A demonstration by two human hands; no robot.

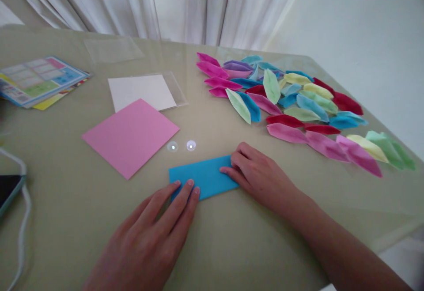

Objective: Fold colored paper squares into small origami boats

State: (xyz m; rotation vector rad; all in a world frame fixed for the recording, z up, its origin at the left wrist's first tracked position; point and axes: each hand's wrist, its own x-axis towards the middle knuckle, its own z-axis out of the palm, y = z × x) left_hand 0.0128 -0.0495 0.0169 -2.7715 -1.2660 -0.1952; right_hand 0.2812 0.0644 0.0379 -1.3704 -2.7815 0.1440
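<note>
A folded strip of blue origami paper (208, 174) lies on the table before me, slightly slanted. The fingers of my left hand (155, 224) are stretched out, with their tips pressing on its left end. At the right end, my right hand (255, 169) is closed on the paper, fingers curled and thumb laid on top. Its fingertips are partly hidden. Beyond the strip, to the left, a flat pink paper square (130, 138) overlaps a white sheet (142, 91) in a clear sleeve.
Many folded paper pieces (291, 101) in several colours spread over the right of the table (251, 247). Printed sheets (43, 79) lie at the far left. A white cable (24, 220) and a dark device (9, 191) sit at the left edge. Curtains (115, 4) hang behind.
</note>
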